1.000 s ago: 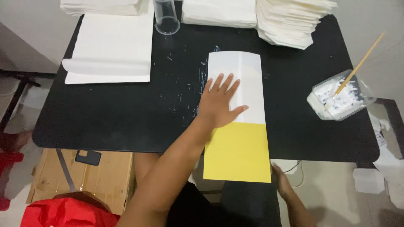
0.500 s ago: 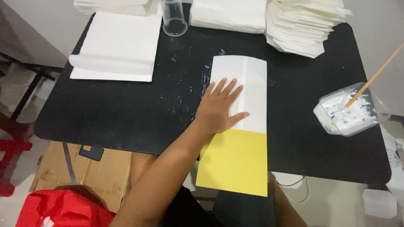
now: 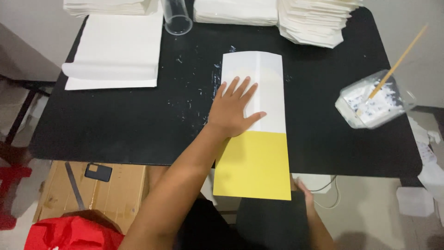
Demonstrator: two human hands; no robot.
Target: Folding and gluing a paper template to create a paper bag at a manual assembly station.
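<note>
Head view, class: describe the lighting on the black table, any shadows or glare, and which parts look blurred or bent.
Head view: soft, even light; the black table shows only a dull sheen, no hard glare; a faint shadow edges the left hand on the white and yellow sheet; the right hand at the sheet's lower corner sits dim and soft; the plastic tub looks slightly smeared; table edges bow outward from wide-angle distortion.

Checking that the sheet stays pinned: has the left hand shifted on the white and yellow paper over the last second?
No. The left hand stays flat on the paper's white part, just above the yellow edge.
</note>
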